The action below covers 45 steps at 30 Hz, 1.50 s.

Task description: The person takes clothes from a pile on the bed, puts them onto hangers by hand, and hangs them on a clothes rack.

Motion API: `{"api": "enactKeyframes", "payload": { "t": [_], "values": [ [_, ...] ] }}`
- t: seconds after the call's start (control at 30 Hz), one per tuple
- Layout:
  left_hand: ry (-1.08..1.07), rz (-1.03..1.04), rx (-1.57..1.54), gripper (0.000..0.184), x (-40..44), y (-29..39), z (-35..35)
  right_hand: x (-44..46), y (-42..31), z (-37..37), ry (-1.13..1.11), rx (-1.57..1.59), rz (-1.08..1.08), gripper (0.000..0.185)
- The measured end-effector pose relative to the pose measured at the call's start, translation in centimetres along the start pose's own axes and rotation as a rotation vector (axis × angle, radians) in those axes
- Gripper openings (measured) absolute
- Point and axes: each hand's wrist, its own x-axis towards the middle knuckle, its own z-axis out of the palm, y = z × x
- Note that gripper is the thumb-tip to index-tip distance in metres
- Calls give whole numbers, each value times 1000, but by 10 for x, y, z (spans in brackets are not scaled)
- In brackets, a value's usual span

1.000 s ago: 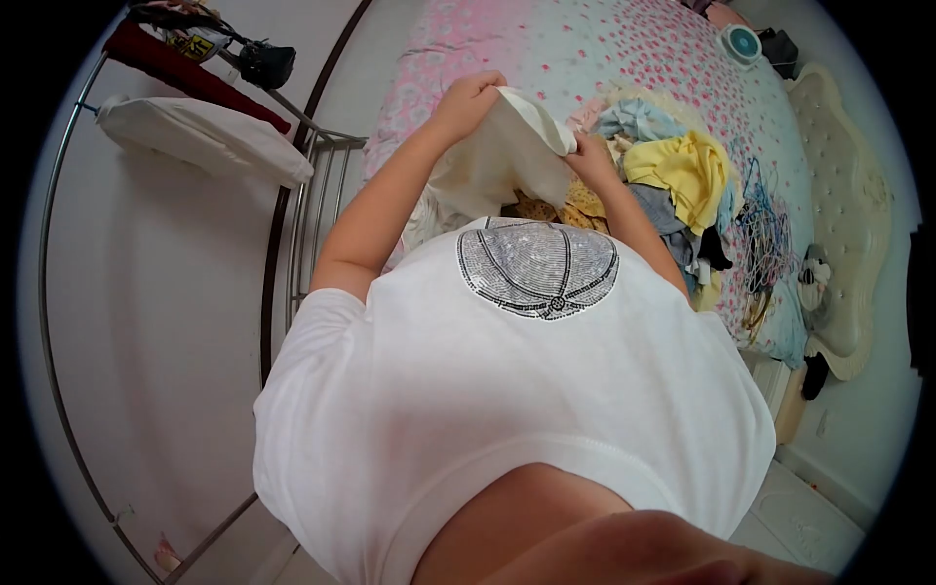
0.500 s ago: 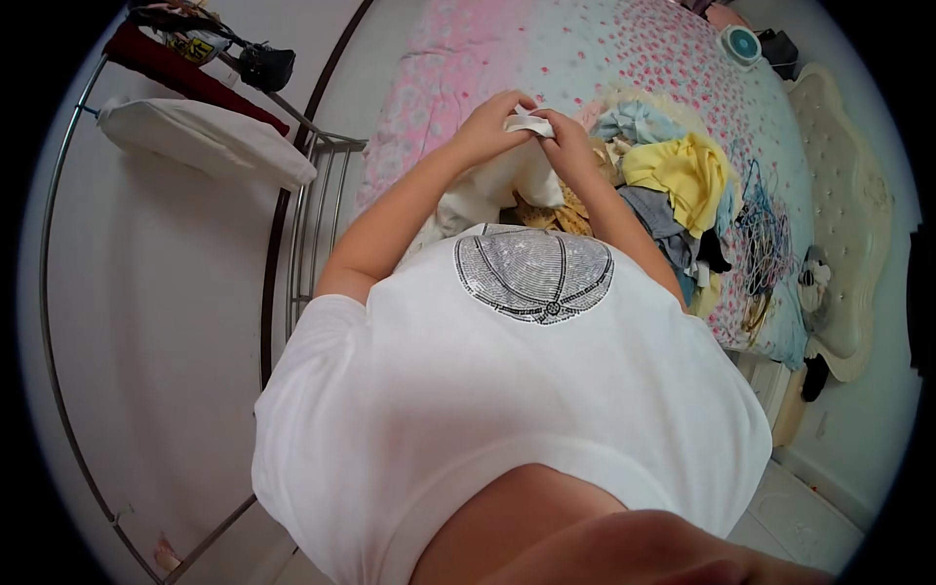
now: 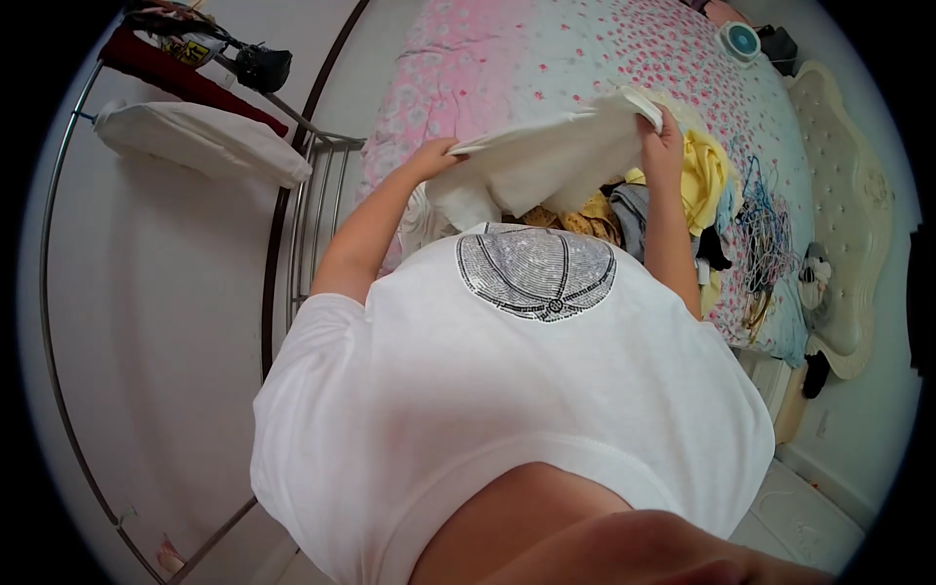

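Note:
A white garment (image 3: 556, 156) is stretched between my two hands above the near side of the bed. My left hand (image 3: 434, 159) is closed on its left edge. Its right end is gripped by my right hand (image 3: 662, 144), beside the yellow cloth (image 3: 704, 180). The lower part of the garment hangs down in folds toward my chest. Under and behind it lie mustard patterned cloth (image 3: 590, 219) and a grey cloth (image 3: 632, 216), partly hidden by the garment and my right arm.
The flowered bed (image 3: 468, 58) carries a tangle of hangers (image 3: 765, 229) at the right, near the padded headboard (image 3: 838, 205). A small fan (image 3: 741, 41) stands at the far corner. On the left, a metal rack (image 3: 45, 263) holds a white garment (image 3: 195, 141).
My hands were close together at the garment's edge and have moved apart, the right one far to the right. The white garment has spread out between them.

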Motion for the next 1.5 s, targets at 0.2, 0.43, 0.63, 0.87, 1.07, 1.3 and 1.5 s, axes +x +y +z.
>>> {"api": "enactKeyframes", "payload": {
  "t": [0.2,0.43,0.63,0.87,1.07,1.3,1.5],
  "values": [
    [188,23,-165,27,-18,61,-56,-11,26,-43,91,-83,138,24],
    [179,65,-54,29,-14,126,-97,-22,33,-39,59,-31,199,23],
    [218,129,-37,31,-11,130,-81,-12,24,-31,-122,-92,212,23],
    [184,103,32,27,-7,117,-79,-18,24,-35,-25,12,336,23],
    [170,332,-64,28,-7,168,-54,-20,19,8,-375,-270,111,26],
    [-110,266,86,27,14,201,-21,-23,10,52,-555,-154,85,23],
    [58,380,-66,21,12,198,-25,-34,50,36,-549,-486,0,40]
  ]
}}
